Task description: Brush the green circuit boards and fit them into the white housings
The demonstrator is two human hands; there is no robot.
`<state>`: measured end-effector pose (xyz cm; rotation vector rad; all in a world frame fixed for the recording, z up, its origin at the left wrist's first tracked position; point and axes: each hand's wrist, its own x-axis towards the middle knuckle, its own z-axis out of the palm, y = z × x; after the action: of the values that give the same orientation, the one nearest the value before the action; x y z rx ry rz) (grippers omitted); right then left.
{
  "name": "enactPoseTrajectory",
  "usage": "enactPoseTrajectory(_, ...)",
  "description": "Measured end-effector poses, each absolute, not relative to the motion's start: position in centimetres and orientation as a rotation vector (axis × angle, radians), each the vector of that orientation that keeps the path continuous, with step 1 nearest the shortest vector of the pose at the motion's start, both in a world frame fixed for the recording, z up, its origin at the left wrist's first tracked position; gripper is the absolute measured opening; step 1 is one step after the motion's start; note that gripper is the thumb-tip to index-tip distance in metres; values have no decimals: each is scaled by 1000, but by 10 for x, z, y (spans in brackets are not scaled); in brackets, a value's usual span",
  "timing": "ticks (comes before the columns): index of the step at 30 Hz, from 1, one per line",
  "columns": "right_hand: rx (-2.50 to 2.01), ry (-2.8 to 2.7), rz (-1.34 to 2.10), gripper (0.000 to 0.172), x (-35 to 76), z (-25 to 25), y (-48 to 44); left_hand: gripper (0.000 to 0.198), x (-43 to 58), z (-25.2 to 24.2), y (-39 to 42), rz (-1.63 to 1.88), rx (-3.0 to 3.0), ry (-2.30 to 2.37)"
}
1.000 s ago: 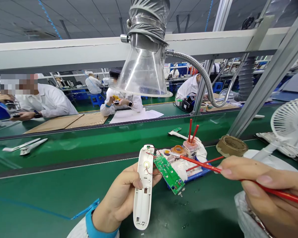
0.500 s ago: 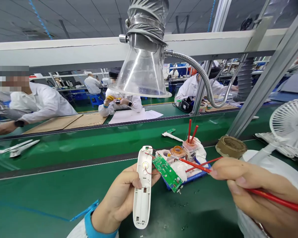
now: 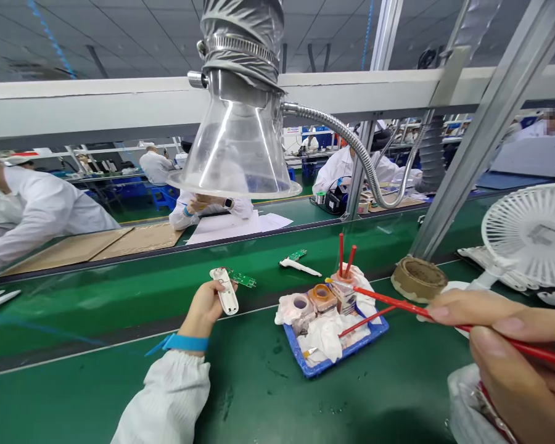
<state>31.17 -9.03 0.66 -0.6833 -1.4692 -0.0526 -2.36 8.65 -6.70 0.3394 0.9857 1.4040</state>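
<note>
My left hand [image 3: 205, 306] reaches out over the green belt, fingers wrapped round a white plastic housing [image 3: 226, 293]. A green circuit board [image 3: 241, 279] hangs off the housing by thin wires. My right hand [image 3: 509, 361] is close to the camera at the lower right, pinching a red brush [image 3: 398, 303]. The brush tip points at a small pot [image 3: 343, 285] in the blue tray [image 3: 337, 356]. The tray also carries two small jars [image 3: 311, 301] wrapped in white cloth.
A clear funnel hood [image 3: 235, 145] on a flexible hose hangs above the belt. A tape roll [image 3: 418, 279] and a white fan [image 3: 531, 235] stand at the right. Another housing with board [image 3: 298, 264] lies on the belt. People in white coats work across the line.
My left hand has carried the housing and board away from me, out to the belt. The brush has left the board and now points at the pot in the tray.
</note>
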Motion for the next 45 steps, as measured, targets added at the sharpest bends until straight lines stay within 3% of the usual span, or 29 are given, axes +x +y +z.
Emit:
enactPoseTrajectory(2,-694,-1463,-58,40,318,3,-90,15,-13,-76,110,1358,362,991)
enactPoseTrajectory(5,-734,-1392,-68,40,327,-4,-89,26,26,-73,141,1299,444,976)
enactPoseTrajectory(10,-713,-1393,-75,38,327,0,-85,30,117,-53,193,1149,642,982)
enactPoseTrajectory(14,-726,-1419,-95,35,323,13,-82,32,138,-65,205,1038,767,1151)
enactPoseTrajectory(22,-646,-1429,-80,35,326,12,-75,31,54,-113,177,1071,882,1466)
enactPoseTrajectory(29,-667,-1400,-63,35,328,9,-81,30,38,-116,161,1286,659,1312)
enactPoseTrajectory(35,-662,-1351,-57,33,326,6,-81,15,-8,-91,110,1514,487,934)
enactPoseTrajectory(38,-652,-1395,-11,32,321,8,-82,25,-28,-68,73,1570,495,807)
enactPoseTrajectory(45,-572,-1545,66,33,302,15,-91,24,-11,-17,-11,1277,438,669)
